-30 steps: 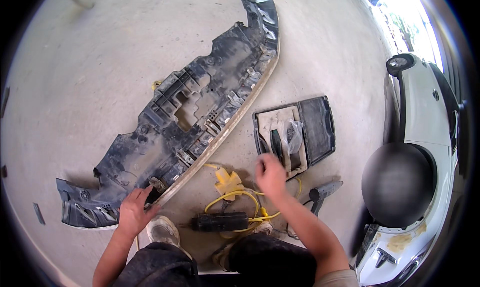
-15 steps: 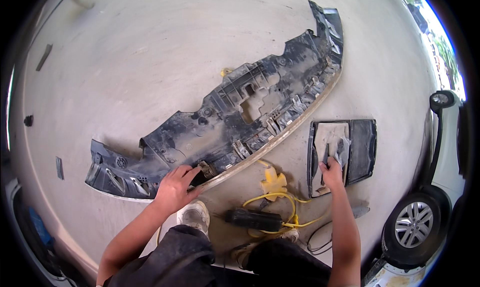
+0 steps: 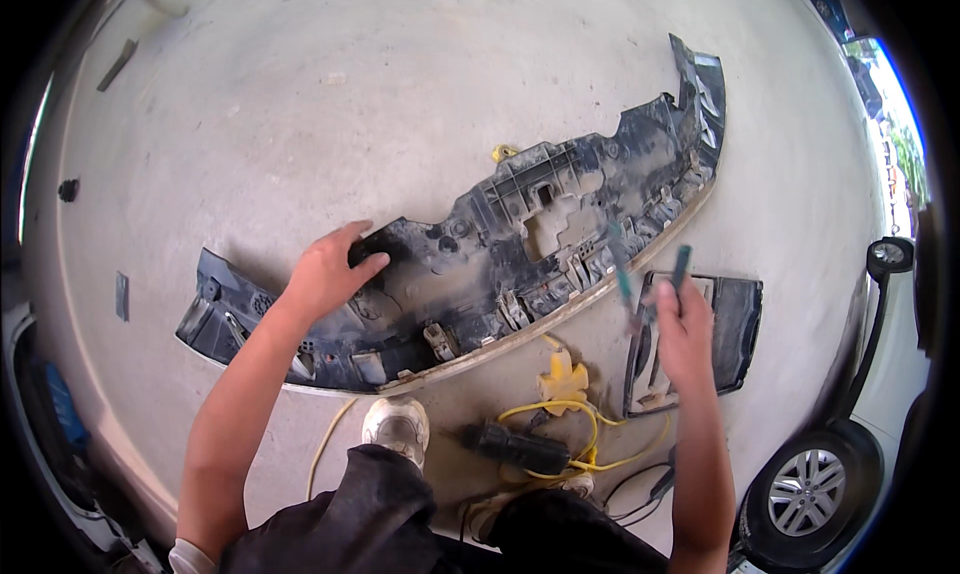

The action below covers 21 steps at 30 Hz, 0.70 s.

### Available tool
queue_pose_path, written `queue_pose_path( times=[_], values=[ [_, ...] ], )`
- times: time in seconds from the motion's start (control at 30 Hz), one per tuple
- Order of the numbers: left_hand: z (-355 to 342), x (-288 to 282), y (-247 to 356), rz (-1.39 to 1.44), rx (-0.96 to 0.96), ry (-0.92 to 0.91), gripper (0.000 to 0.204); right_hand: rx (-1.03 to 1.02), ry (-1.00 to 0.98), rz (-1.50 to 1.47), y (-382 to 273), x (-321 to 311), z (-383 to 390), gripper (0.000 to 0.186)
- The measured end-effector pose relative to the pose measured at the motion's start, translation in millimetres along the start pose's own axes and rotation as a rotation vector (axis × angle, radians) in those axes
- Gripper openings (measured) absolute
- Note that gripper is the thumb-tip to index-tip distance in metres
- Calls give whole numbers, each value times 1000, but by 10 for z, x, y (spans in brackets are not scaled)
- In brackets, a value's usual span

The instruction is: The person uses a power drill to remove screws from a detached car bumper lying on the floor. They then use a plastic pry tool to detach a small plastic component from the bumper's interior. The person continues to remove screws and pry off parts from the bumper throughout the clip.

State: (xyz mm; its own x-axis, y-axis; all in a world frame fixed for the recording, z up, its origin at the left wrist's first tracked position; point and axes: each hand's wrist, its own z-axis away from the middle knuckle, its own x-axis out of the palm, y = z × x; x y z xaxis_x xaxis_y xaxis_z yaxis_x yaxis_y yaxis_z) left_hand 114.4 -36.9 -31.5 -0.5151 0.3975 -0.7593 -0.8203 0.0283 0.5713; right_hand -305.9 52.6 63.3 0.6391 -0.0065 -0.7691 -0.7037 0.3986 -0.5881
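A dirty black plastic car bumper (image 3: pixel 430 274) lies inside-up on the floor, slanting from near left to far right, with a rectangular gap near its middle. My left hand (image 3: pixel 328 272) is at its upper left edge, thumb and fingers apart; whether the fingertips touch the plastic I cannot tell. My right hand (image 3: pixel 686 336) is closed around a tool with a dark green handle (image 3: pixel 682 262). A teal bar (image 3: pixel 620 264), smeared by motion, shows just left of that hand; whether it belongs to the same tool is unclear. Below them lies a shallow black tray (image 3: pixel 738 319).
By my feet are a black power tool (image 3: pixel 515 447), a yellow cord (image 3: pixel 640 459) and a yellow outlet block (image 3: pixel 564 376). My shoe (image 3: pixel 397 429) stands close to the bumper's near edge. A car wheel (image 3: pixel 808 494) is at the right. Dark strips (image 3: pixel 118 66) lie far left.
My left hand has gone from the bumper's near edge to its upper edge. My right hand has risen from the tray with the green-handled tool. The view has turned slightly.
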Motion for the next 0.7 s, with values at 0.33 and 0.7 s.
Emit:
queue_pose_path(
  times=[0.33, 0.7],
  values=[
    [-33, -12, 59, 80, 22, -65, 56, -53, -369, -602, -1466, 1425, -1056, 33],
    [-383, -47, -138, 192, -1, -10, 51, -4, -730, -348, -1502, 2242, -1264, 41]
  ],
)
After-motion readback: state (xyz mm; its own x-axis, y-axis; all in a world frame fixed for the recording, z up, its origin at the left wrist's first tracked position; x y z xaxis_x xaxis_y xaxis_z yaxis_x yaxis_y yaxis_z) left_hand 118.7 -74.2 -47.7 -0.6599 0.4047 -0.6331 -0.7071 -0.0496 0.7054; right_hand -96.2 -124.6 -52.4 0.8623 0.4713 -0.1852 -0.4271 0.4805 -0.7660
